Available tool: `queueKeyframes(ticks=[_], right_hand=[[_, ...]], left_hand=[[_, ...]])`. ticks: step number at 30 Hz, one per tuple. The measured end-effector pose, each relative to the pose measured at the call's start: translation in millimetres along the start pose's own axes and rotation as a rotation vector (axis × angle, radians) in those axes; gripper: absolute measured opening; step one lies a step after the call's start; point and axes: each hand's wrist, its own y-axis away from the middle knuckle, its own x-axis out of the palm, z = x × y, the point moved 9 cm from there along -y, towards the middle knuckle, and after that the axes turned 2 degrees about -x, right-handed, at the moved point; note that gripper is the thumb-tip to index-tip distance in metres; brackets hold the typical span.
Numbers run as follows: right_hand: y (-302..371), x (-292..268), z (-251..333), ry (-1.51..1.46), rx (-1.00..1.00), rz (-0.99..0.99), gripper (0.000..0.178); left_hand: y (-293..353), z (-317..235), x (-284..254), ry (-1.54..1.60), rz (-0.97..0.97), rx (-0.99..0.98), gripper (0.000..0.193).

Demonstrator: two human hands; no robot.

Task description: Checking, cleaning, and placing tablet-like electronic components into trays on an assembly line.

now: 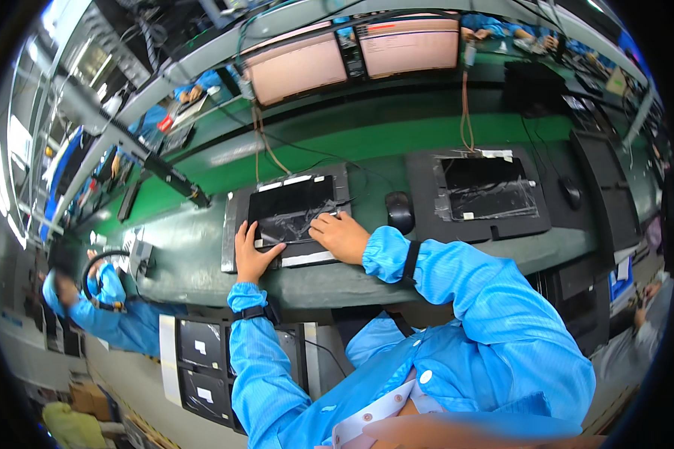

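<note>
In front of me a dark display panel (292, 203), partly covered by crinkled clear film (307, 217), lies on a dark grey board (236, 202). My left hand (253, 253) rests at the panel's lower left corner, with thumb and fingers spread apart. Over the lower right part of the panel is my right hand (342, 236), its fingers bent and drawn together against the film. Whatever sits between those fingertips is hidden. White strips run along the board above and below the panel.
A black mouse (400, 212) lies right of the board. Beyond it, a second board (419, 187) bears another film-wrapped panel (487, 187). Two monitors (410, 46) stand at the back. Cables (466, 112) hang over the green bench (314, 288). Another person's blue sleeve (120, 314) is at left.
</note>
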Motion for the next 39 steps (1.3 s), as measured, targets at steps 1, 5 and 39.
queueKeyframes(ticks=[1,5,39], right_hand=[[0,2,0,-0.024,-0.006,0.011,0.025],[22,-30,21,0.008,-0.029,-0.043,0.037],[640,-418,-223,0.925,1.384,-0.210,0.030]], left_hand=[[1,0,1,-0.007,0.006,-0.010,0.090],[11,7,3,-0.043,0.033,-0.106,0.094],[124,-260,100,0.517,-0.090,-0.042,0.007]])
